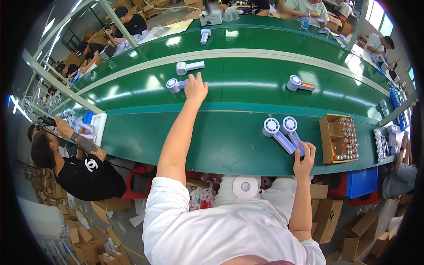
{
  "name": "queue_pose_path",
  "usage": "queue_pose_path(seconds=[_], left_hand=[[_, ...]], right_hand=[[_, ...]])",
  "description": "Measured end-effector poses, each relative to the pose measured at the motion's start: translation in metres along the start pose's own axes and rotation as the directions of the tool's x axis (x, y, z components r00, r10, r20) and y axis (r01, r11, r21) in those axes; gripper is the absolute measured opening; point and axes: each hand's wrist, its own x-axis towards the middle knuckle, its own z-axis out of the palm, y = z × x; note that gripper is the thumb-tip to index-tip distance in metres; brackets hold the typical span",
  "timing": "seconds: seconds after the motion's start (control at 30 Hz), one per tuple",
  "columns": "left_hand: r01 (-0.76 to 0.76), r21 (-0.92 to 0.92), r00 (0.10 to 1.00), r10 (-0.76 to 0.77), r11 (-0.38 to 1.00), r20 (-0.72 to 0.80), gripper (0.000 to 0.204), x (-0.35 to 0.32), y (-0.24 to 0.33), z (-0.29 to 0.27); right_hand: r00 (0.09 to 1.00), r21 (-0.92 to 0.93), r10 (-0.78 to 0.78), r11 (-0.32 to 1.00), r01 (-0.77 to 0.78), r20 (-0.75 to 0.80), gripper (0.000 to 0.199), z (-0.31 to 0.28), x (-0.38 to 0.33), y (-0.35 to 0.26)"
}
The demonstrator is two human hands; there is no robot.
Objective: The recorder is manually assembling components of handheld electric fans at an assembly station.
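Note:
My left hand (196, 89) reaches across to the green conveyor, its fingers spread at the handle end of a pale lavender handheld fan (173, 85). Whether the fingertips touch that handle is hard to tell. Just beyond it lies another handheld fan (182, 68), its handle pointing right. On the near worktop, my right hand (304, 160) has its fingers closed round the lower handle of a handheld fan (289, 125). A similar fan (271, 127) lies beside it on the left, both round heads pointing away from me.
Right of my right hand stands an open cardboard box (327, 139) with several small cylindrical parts. A fan with an orange part on its handle (300, 84) lies on the conveyor (247, 75). A tape roll (246, 187) rests at my lap. A co-worker (75, 163) sits at left.

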Motion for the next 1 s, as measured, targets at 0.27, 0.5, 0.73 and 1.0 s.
queue_pose_path(seconds=[0.27, 0.5, 0.73, 1.0], left_hand=[[0.062, 0.227, 0.934, -0.136, 0.972, 0.329, 0.033, 0.074, 0.006, 0.057], [0.167, 0.255, 0.922, -0.243, 0.952, 0.301, 0.042, 0.129, -0.001, 0.087], [0.102, 0.228, 0.877, -0.196, 0.968, 0.438, 0.044, 0.132, 0.000, 0.071], [-0.075, 0.059, 0.888, 0.040, 0.995, 0.459, 0.042, 0.029, -0.003, 0.014]], right_hand=[[0.999, -0.048, 0.031, 0.998, -0.032, -0.029, 0.025, 0.007, 0.006, 0.004], [0.999, -0.064, 0.047, 0.997, -0.047, 0.000, 0.023, 0.013, 0.014, 0.002], [0.997, -0.047, 0.079, 0.996, -0.078, 0.003, 0.020, 0.014, 0.018, -0.001], [0.996, -0.017, 0.091, 0.996, -0.091, -0.001, 0.018, 0.011, 0.018, 0.000]])
